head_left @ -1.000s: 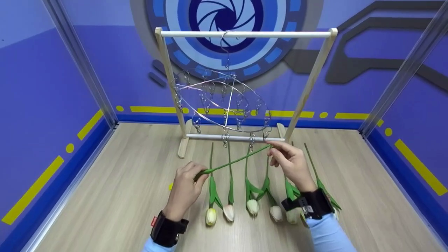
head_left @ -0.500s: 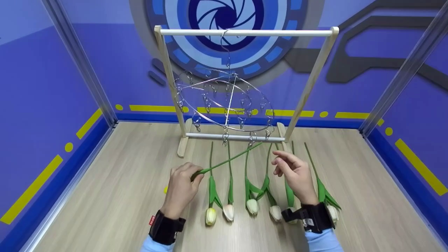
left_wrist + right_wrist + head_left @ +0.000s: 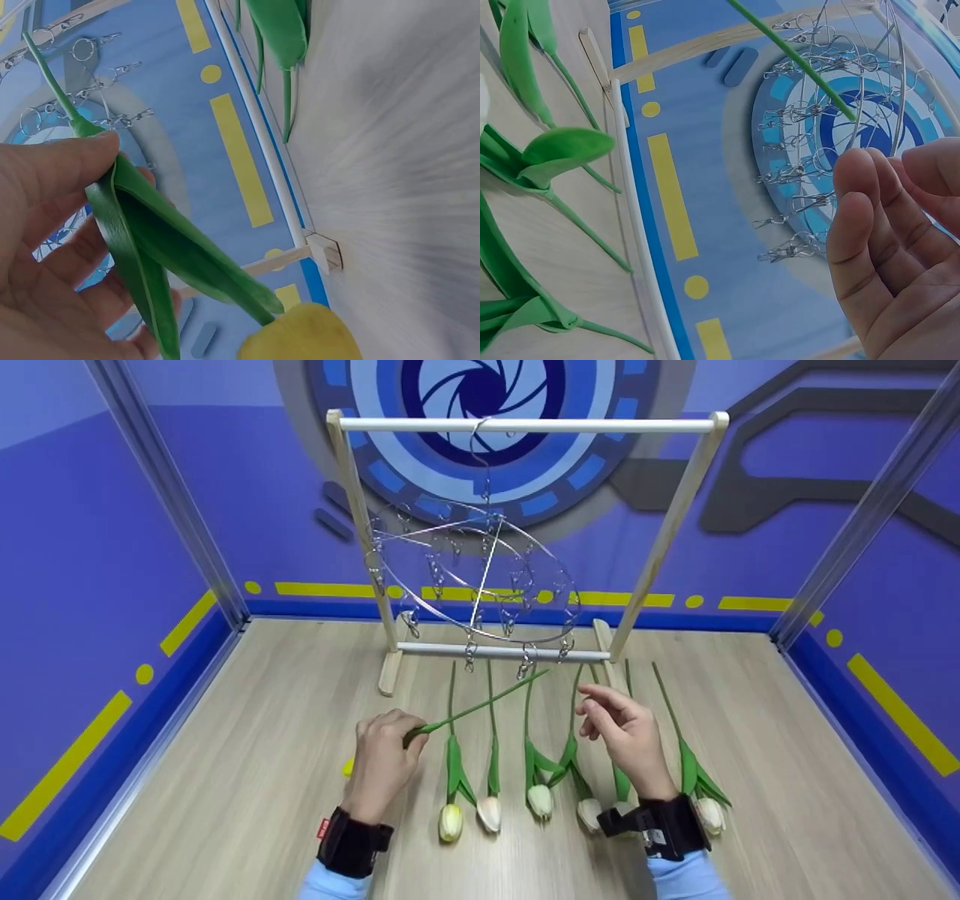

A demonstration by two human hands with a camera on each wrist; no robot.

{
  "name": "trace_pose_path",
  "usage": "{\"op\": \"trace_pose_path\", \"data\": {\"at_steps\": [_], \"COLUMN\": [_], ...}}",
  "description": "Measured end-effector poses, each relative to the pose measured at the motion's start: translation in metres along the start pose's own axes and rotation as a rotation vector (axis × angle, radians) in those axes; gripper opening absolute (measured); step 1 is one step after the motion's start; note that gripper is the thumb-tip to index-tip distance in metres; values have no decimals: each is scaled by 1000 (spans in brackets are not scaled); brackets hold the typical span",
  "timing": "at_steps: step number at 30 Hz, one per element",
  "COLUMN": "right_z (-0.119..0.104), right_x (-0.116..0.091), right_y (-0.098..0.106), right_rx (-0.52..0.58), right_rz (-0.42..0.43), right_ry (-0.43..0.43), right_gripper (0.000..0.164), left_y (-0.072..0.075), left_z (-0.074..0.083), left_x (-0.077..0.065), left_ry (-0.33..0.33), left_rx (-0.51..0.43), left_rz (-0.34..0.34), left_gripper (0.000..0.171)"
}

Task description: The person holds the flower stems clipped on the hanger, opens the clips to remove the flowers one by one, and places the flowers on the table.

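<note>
My left hand (image 3: 386,757) grips a yellow tulip (image 3: 300,337) where its leaves join the stem, thumb pressed on the stem in the left wrist view. The bare green stem points up and right, above several tulips on the table; in the head view the hand hides most of the bloom. My right hand (image 3: 630,735) is raised over the right part of the row, fingers loosely bent and holding nothing. The stem's tip (image 3: 847,114) is apart from its fingertips. Beneath the hands lie a yellow-white tulip (image 3: 450,823), a pinkish one (image 3: 489,814) and a white one (image 3: 539,801).
Behind the flowers stands a wooden rack (image 3: 600,426). From its top bar hangs a round wire hanger (image 3: 484,585) with several metal clips (image 3: 470,656), low over the stem ends. Another white tulip (image 3: 709,815) lies at the right. Blue panels enclose the wooden table (image 3: 300,810).
My right hand has let go of the stem's end and moved down a little. The left hand has drawn slightly left with the yellow tulip. The hanger has swung slightly.
</note>
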State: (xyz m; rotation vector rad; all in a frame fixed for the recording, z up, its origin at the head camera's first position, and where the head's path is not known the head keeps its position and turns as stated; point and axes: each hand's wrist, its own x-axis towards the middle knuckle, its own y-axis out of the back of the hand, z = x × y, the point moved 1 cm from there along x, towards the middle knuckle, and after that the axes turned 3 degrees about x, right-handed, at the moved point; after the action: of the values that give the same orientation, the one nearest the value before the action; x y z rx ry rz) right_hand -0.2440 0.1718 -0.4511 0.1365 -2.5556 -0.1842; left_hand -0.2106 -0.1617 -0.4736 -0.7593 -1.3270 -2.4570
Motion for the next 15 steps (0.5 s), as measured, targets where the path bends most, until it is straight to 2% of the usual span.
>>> {"op": "trace_pose_path", "data": {"at_steps": [9, 15], "right_z": [2, 2], "right_x": [-1, -2], "right_y": [-8, -10], "right_rx": [5, 11], "right_rz": [-18, -30], "right_ry": [-51, -70], "right_gripper": [22, 22], "left_y": [-4, -5], "left_z": [-4, -9], "left_x": [0, 2], "left_ry": [46, 77], "left_rx": [26, -31], "left_rz": [4, 31], "left_gripper": [9, 12]}}
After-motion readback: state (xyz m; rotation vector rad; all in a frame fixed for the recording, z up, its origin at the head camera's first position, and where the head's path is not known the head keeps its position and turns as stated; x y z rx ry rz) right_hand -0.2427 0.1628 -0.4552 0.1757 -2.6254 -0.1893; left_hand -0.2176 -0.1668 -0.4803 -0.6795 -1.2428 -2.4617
